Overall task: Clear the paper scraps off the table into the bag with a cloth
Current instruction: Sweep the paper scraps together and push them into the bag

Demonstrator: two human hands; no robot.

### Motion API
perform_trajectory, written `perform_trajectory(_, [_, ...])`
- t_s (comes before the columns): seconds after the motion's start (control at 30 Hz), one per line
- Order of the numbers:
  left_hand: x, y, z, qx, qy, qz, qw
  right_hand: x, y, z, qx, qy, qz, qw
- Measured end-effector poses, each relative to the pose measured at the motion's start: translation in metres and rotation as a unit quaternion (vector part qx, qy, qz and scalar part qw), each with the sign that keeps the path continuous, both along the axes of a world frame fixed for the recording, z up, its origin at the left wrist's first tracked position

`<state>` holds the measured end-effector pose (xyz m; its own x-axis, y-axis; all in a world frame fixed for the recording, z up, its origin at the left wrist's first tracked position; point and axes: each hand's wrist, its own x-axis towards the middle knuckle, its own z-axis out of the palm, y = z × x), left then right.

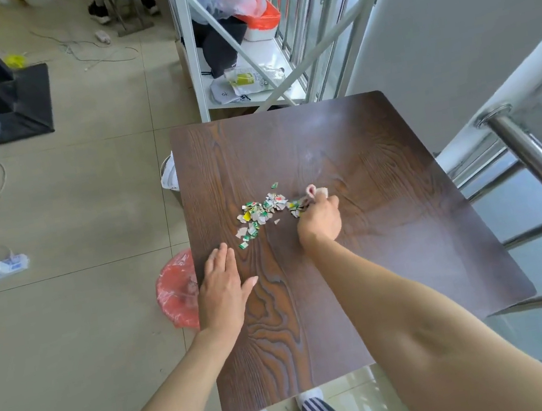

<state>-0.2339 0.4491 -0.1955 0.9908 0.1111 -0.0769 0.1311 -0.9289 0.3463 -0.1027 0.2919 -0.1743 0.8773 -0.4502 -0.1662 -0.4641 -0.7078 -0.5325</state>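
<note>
Many paper scraps (261, 213) are heaped mid-table (389, 222), swept by a cloth (314, 192) bunched in the closed right hand (320, 220) towards the flat, spread left hand (222, 289), placed above the red bag (176, 291).

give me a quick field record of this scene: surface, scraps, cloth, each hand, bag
surface: dark wood-grain table
scraps: paper scraps in a loose pile near the table's middle, a few strays toward the left edge
cloth: pinkish cloth bunched in the right hand, at the right end of the pile
right hand: right hand closed on the cloth
left hand: left hand flat, open, at the table's left edge
bag: red plastic bag below the left edge, beside the left hand
</note>
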Motion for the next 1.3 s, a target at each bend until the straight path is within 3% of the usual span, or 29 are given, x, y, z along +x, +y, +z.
perform_trajectory(0.2, [0.002,-0.002,-0.002,0.017,-0.010,0.008,1.000,-0.005,0.049,0.000,0.009,-0.020,0.117,0.993])
perform_trajectory(0.43, [0.003,-0.004,0.004,0.008,0.015,0.015,1.000,-0.019,0.098,0.003,0.092,-0.008,0.213,0.973])
perform_trajectory(0.53, [0.004,-0.002,0.005,0.013,0.012,0.010,1.000,-0.015,0.094,0.008,0.098,-0.031,0.205,0.973])
perform_trajectory(0.7, [0.001,-0.001,0.001,0.013,-0.001,0.004,1.000,0.024,0.042,0.018,0.024,-0.082,0.133,0.987])
perform_trajectory(0.83, [0.001,-0.001,0.001,0.010,-0.012,0.007,1.000,0.058,0.011,0.011,-0.006,-0.029,0.073,0.997])
perform_trajectory(0.97, [0.001,-0.002,0.000,0.010,-0.019,0.014,1.000,0.070,0.022,0.002,0.047,0.008,0.075,0.996])
perform_trajectory(1.07, [0.002,-0.003,-0.001,0.018,-0.017,0.018,1.000,0.069,0.054,-0.001,0.085,-0.018,0.128,0.988])
perform_trajectory(1.2, [0.004,-0.003,-0.001,0.015,-0.015,0.022,1.000,0.065,0.092,-0.003,0.063,-0.012,0.227,0.972])
perform_trajectory(1.3, [0.004,-0.002,0.000,0.017,-0.014,0.022,1.000,0.058,0.104,-0.006,0.040,-0.022,0.356,0.933])
